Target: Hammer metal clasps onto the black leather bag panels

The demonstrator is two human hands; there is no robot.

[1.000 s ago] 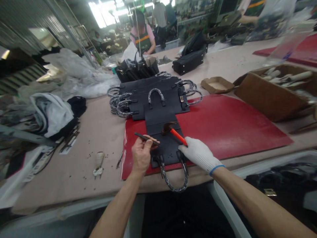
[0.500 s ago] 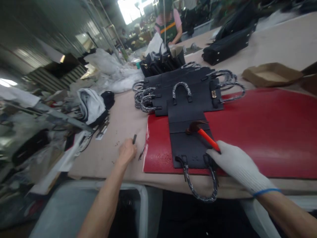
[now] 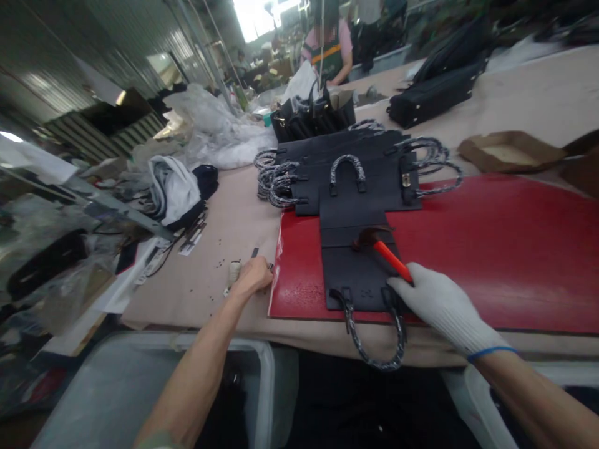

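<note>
My right hand (image 3: 435, 299), in a white knit glove with a blue cuff, is closed round the orange handle of a hammer (image 3: 392, 259). The hammer's head rests over a flat black bag panel (image 3: 344, 265). A plastic-wrapped handle (image 3: 374, 358) on that panel hangs over the table's front edge. My bare left hand (image 3: 255, 273) is closed at the left edge of the red mat (image 3: 299, 287). At its fingertips shows the end of a slim metal tool (image 3: 270, 267), mostly hidden. Beside the hand lie a short dark rod (image 3: 255, 252) and a pale spool (image 3: 234, 270).
More black panels with wrapped handles (image 3: 285, 181) are stacked behind. Black bags (image 3: 313, 118) stand farther back. A cardboard tray (image 3: 510, 151) lies at right. A grey bin (image 3: 266, 386) sits below the table's front edge. Across the table a person (image 3: 330, 53) works.
My left hand has moved right, from beside the spool to the slim tool near the mat, uncovering the spool. My right hand and the hammer have hardly moved.
</note>
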